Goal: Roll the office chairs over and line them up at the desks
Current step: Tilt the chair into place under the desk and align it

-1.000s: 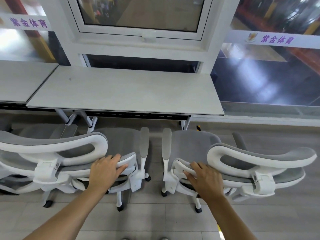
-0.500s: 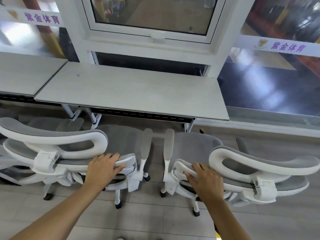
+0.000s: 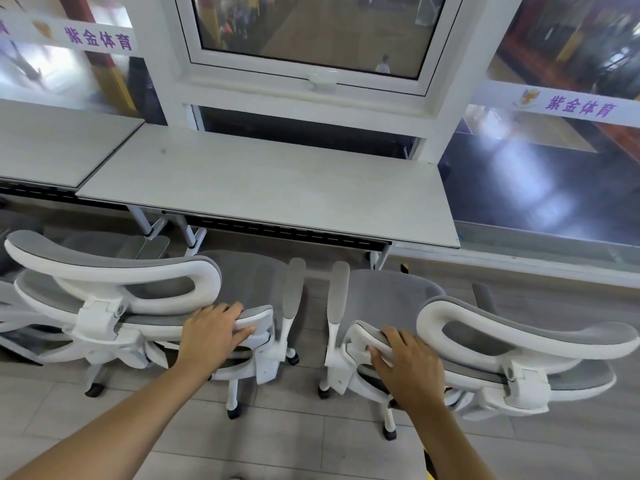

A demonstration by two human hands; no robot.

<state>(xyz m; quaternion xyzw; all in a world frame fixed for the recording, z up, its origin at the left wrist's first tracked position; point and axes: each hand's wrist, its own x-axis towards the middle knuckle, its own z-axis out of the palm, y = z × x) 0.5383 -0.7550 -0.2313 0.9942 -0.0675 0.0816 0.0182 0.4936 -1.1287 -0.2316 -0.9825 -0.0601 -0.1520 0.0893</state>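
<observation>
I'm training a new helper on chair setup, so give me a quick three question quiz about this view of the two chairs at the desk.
1. True or false: each hand grips a different chair's backrest.
2. Which is nearest the gap between the two chairs: (a) their armrests, (b) their headrests, (c) the window latch?
3. Fill in: both chairs face the ____.

Key
1. True: the left hand grips the left chair backrest, and the right hand grips the right chair.
2. a
3. desk
</observation>
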